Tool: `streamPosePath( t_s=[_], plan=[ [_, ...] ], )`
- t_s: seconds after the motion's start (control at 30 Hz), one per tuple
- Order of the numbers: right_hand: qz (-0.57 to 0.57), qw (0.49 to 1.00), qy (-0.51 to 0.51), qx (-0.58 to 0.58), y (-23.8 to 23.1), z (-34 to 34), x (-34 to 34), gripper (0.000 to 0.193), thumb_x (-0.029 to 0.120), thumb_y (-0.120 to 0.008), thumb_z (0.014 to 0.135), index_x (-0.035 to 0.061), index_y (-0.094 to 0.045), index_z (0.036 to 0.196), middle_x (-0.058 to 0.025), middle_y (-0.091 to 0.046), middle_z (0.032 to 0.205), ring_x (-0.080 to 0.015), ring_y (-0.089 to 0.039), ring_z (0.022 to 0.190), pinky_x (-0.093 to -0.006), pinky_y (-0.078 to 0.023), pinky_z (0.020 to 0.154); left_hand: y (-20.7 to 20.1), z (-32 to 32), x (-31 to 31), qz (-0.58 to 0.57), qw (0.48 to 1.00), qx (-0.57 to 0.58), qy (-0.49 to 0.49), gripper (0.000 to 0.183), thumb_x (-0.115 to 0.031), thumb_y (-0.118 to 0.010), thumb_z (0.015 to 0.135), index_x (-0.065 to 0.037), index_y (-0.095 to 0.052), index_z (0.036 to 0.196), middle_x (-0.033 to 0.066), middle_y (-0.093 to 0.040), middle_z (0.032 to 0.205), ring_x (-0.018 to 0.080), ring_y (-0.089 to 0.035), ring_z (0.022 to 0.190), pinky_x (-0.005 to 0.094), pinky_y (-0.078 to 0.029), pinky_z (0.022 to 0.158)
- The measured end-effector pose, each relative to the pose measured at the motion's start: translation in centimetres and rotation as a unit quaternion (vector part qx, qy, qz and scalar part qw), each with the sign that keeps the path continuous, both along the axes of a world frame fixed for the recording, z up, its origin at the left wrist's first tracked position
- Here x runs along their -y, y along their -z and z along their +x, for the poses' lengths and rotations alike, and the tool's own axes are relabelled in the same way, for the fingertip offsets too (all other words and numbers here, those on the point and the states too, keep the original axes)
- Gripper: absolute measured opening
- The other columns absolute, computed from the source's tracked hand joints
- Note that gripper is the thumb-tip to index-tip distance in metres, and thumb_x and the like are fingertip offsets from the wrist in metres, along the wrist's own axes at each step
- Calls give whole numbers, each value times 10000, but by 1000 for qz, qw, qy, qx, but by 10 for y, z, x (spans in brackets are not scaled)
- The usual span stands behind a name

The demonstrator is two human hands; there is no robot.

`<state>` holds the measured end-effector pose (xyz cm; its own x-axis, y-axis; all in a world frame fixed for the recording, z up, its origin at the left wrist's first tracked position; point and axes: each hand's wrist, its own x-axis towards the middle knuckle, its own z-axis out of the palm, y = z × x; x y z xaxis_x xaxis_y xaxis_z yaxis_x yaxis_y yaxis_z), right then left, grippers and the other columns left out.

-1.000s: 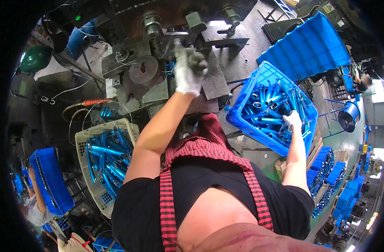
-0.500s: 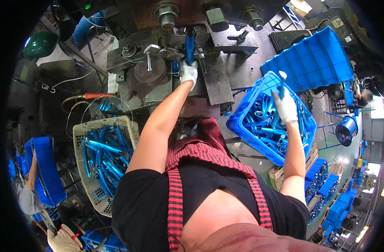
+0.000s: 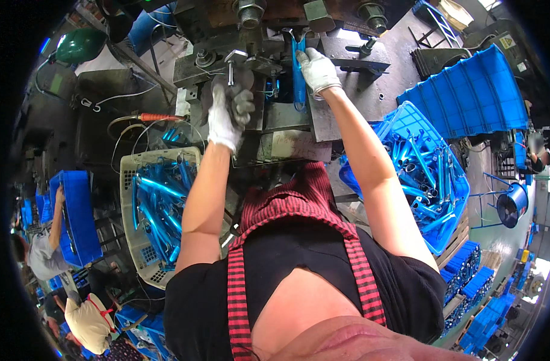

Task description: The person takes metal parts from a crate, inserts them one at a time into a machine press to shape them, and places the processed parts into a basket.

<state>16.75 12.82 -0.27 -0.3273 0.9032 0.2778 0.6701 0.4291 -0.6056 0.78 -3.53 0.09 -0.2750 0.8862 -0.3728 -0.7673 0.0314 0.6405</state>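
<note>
A long blue metal tube [image 3: 299, 78] stands lengthwise at the press tooling, its far end at the metal die block. My right hand [image 3: 318, 71], in a white glove, grips it from the right side. Left of it, my gloved left hand [image 3: 228, 117] hovers by the round block with a metal T-handle [image 3: 231, 66]. Its thumb and half-curled fingers are apart, and nothing shows between them. A small blue piece [image 3: 272, 89] sits in the tooling between my hands.
A cream basket [image 3: 129, 207] of blue tubes stands at the left, a blue crate [image 3: 461, 180] of tubes at the right. Large bolts [image 3: 249, 13] hang over the tooling. An orange-handled tool [image 3: 160, 117] lies left. Other people work at the far left.
My left hand has let go of a blue tube at the tooling and moved left. My right hand has come from the blue crate to the tooling and holds a blue tube there.
</note>
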Motion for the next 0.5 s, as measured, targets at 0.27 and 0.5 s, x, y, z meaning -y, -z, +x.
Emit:
streamPosePath(
  t_s=[0.27, 0.5],
  plan=[
    [-49, 998, -16, 20, 7, -18, -5, 342, 341, -405, 826, 64, -599, 878, -211, -577, 908, -371, -538, 873, -420, -422, 769, -5, 12, -30, 10, 999, 34, -19, 253, -355, -424, 879, -126, -485, 790, 9, -495, 607, 104, -419, 442, 198, -290, 361],
    [33, 987, -24, 158, 27, -18, -37, 345, 331, -420, 816, 68, -642, 796, -185, -604, 848, -346, -579, 816, -396, -459, 736, -28, 56, -52, 79, 993, 27, 78, 193, -291, -429, 888, -125, -475, 801, 16, -490, 607, 93, -428, 458, 191, -312, 347]
  ],
)
